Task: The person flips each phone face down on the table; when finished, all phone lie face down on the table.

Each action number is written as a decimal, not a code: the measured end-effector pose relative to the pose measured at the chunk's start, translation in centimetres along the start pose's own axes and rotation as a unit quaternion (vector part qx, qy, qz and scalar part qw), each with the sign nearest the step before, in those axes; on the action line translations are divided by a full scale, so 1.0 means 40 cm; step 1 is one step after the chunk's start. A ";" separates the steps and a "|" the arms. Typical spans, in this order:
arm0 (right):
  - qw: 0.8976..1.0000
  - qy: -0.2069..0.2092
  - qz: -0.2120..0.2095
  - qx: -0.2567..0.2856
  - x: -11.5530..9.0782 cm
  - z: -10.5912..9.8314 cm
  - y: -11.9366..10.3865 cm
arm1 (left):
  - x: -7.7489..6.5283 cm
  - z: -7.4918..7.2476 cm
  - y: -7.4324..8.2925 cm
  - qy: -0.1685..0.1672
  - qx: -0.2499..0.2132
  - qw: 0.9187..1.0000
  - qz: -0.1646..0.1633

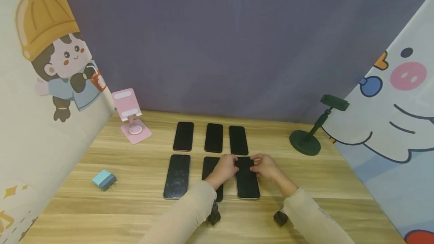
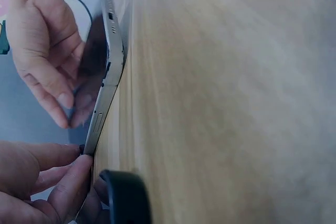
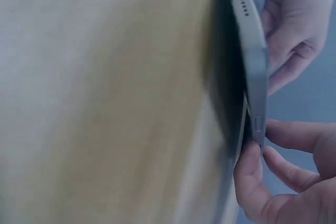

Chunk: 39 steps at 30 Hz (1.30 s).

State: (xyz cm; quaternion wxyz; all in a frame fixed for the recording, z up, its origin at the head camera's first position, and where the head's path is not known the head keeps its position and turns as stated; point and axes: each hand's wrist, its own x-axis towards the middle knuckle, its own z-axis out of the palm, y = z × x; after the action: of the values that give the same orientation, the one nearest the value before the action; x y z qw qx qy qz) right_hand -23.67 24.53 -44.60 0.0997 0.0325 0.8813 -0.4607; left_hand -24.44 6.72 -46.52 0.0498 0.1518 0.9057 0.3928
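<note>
A black-screened smartphone (image 1: 248, 182) with a silvery frame lies at the right of the front row. My left hand (image 1: 223, 169) pinches its left edge near the far end between thumb and fingers. On the opposite edge, my right hand (image 1: 266, 166) pinches it too. Both wrist views show the pale side frame (image 2: 107, 87) of the phone close over the wood, screen facing up. Under my left forearm another dark phone (image 1: 219, 193) is partly hidden. A third phone (image 1: 177, 176) with a smudged screen lies farther left.
Three dark phones form a back row: left (image 1: 183, 136), middle (image 1: 214, 138) and right (image 1: 239, 140). A pink phone stand (image 1: 127, 104) stands back left, a dark green stand (image 1: 306, 142) back right. A blue charger plug (image 1: 104, 179) lies at the left on the wooden table (image 1: 135, 214).
</note>
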 end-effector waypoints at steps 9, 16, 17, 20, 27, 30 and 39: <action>0.998 -0.010 0.001 0.057 -0.008 -0.022 -0.028 | -0.003 0.000 0.001 -0.004 -0.034 0.999 -0.010; 0.995 -0.001 -0.014 0.095 -0.020 -0.033 -0.035 | -0.002 0.011 0.004 0.012 -0.069 0.998 0.008; 0.994 -0.002 -0.014 0.106 -0.021 -0.034 -0.037 | -0.003 0.012 0.005 0.015 -0.076 0.997 0.013; 0.991 -0.009 -0.012 0.135 -0.025 -0.038 -0.046 | -0.009 0.015 0.008 0.037 -0.091 0.994 0.045; 0.985 -0.043 -0.022 0.164 -0.026 -0.044 -0.051 | -0.008 0.028 0.011 0.036 -0.167 0.985 0.029; 0.982 -0.061 -0.029 0.179 -0.024 -0.044 -0.048 | -0.008 0.031 0.013 0.038 -0.207 0.977 0.022; 0.971 -0.114 -0.053 0.204 -0.019 -0.054 -0.043 | -0.016 0.037 0.022 0.049 -0.271 0.961 0.010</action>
State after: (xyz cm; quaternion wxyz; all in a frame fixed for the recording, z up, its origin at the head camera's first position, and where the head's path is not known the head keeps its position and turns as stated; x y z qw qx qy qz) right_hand -23.49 25.32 -41.86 0.1656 -0.0475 0.7521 -0.6362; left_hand -23.31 8.11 -46.90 0.0403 0.1222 0.7648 0.6312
